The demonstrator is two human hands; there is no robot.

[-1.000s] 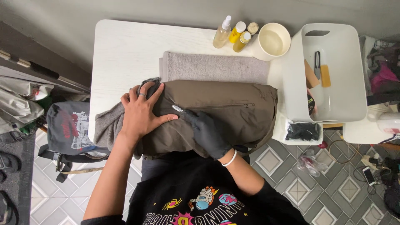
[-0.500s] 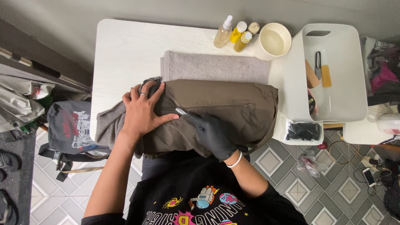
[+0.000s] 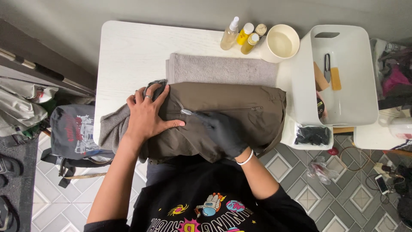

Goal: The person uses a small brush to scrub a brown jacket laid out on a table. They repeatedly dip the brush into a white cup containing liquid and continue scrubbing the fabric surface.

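From the head view, an olive-brown garment (image 3: 223,107) lies across the front of a white table (image 3: 128,56), its lower edge hanging over the side nearest the person and its top edge overlapping a folded grey towel (image 3: 223,68). The left hand (image 3: 148,118) is bare, with a ring on one finger; it lies flat with fingers spread, pressing the left end of the garment and gripping nothing. The right hand (image 3: 223,131), in a black glove, has its fingers curled around a small silvery tool (image 3: 186,112), whose tip rests on the fabric at the left end of a closed zip line (image 3: 231,109), just beside the left thumb. Behind the towel stand a clear spray bottle (image 3: 228,34), two yellow bottles (image 3: 246,38) and a cream bowl (image 3: 281,43). To the right sits a white bin (image 3: 343,103) holding small tools, and a backpack (image 3: 73,133) lies on the tiled floor at the left.
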